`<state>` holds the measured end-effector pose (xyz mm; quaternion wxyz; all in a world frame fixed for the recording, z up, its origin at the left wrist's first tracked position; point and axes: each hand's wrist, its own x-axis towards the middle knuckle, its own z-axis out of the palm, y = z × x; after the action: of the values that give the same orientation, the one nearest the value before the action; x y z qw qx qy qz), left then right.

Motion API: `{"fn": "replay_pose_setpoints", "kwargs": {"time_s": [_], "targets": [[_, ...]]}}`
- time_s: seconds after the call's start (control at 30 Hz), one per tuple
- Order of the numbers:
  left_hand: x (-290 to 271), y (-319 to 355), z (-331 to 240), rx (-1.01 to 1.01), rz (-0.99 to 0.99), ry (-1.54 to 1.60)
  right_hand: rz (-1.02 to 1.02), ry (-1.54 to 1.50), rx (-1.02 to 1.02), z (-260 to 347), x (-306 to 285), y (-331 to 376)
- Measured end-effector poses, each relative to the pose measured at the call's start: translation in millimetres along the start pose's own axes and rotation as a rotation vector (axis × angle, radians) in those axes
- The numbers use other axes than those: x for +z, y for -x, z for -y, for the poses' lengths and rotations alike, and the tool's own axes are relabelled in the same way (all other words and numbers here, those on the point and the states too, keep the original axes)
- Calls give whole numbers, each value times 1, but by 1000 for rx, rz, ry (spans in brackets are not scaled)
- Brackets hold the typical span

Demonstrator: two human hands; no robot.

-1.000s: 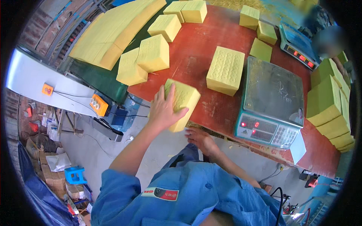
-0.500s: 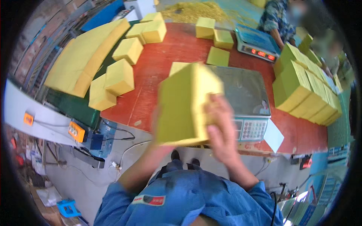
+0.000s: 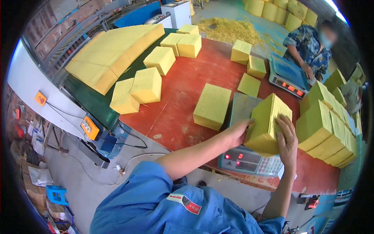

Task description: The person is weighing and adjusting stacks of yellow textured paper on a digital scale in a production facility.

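Between my two hands is a thick stack of yellow paper (image 3: 265,123), tilted over the near scale. My left hand (image 3: 238,133) grips its left side, partly hidden behind it. My right hand (image 3: 286,140) presses its right side with the fingers spread along the sheet edges. Below, the scale's grey pan (image 3: 242,110) and its lit keypad panel (image 3: 249,160) show in part. Whether the stack touches the pan I cannot tell. Just left of the scale, another yellow paper stack (image 3: 212,106) stands on the red table (image 3: 171,121).
Yellow blocks (image 3: 146,85) line the table's left side beside a long yellow slab (image 3: 113,54) on a green belt (image 3: 87,101). Rows of stacks (image 3: 325,128) fill the right end. Across the table, a masked person (image 3: 307,46) sits by a second scale (image 3: 288,74).
Both hands have carried the paper stack to the right, from in front of me to over the near scale. The view has shifted, and the stack left of the scale now shows fully.
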<state>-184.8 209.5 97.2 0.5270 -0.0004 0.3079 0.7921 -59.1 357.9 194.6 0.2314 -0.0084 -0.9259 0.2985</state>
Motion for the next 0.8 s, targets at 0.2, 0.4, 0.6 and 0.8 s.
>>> {"fn": "replay_pose_setpoints", "kwargs": {"time_s": [0.2, 0.4, 0.6, 0.8], "targets": [[-23, 88, -49, -60, 70, -293, -105, 519, -9, 63, -3, -12], [-118, 91, -256, 359, -145, -1010, 402, -387, -233, 156, 163, -44], [-203, -40, -446, 396, -834, -1761, 325, -423, -53, 130, 364, -10], [-251, -151, -522, 556, -994, -2015, 277, -391, 39, 118, 396, 11]]}}
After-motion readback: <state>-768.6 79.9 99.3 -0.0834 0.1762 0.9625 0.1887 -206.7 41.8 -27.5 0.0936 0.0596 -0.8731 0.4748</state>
